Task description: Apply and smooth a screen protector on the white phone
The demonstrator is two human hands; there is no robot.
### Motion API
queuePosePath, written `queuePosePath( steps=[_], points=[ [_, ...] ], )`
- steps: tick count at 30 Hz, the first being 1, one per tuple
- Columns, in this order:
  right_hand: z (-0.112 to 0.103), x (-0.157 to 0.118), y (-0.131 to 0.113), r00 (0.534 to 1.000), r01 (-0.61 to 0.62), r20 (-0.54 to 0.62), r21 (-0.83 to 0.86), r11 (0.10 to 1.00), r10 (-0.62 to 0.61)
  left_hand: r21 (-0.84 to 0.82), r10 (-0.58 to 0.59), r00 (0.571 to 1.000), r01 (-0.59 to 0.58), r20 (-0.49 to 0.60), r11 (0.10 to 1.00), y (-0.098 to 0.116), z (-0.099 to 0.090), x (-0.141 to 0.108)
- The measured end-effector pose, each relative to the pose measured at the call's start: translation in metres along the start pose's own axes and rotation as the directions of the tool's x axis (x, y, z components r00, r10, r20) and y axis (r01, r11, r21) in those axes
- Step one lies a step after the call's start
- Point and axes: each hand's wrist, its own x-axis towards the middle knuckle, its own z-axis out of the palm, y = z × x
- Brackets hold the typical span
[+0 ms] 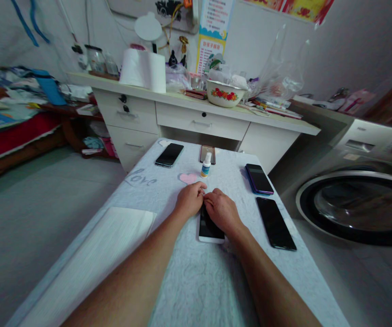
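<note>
A white-framed smartphone (211,230) lies screen up on the cloth-covered table. My left hand (190,199) is closed at its far left corner, fingertips drawn together. Over the phone's upper right part, my right hand (222,208) is closed too, its fingers meeting those of the left. Whatever the fingertips pinch, if anything, is hidden between the hands. Just beyond them stands a small white spray bottle (206,166) with a blue and yellow label. Behind the bottle lies a phone with a brownish-gold rim (212,159).
A black phone (169,155) lies at the table's far left. On the right are stacked phones (259,179) and another black phone (276,223). A folded pale cloth (114,240) covers the left side. Beyond stand a white desk (182,111) and a washing machine (362,181).
</note>
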Motion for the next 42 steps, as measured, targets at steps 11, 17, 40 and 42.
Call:
queuePosePath(
  steps=[11,17,40,42],
  points=[
    [0.001,-0.002,0.002,0.999,0.028,-0.030,0.006,1.000,-0.028,0.003,0.021,1.000,-0.021,-0.015,1.000,-0.003,0.001,0.001],
    [0.000,-0.001,0.004,0.999,0.025,-0.027,-0.002,1.000,-0.025,0.008,0.003,1.000,-0.003,-0.013,1.000,-0.004,0.002,0.001],
    [-0.009,-0.001,0.019,0.991,-0.119,-0.057,-0.023,0.993,0.118,0.002,0.030,0.999,-0.030,-0.037,1.000,-0.005,0.003,0.000],
    [-0.010,-0.001,0.020,0.989,-0.131,-0.067,-0.021,0.991,0.130,0.003,0.026,0.999,-0.026,-0.035,1.000,-0.006,0.003,0.001]
  ],
)
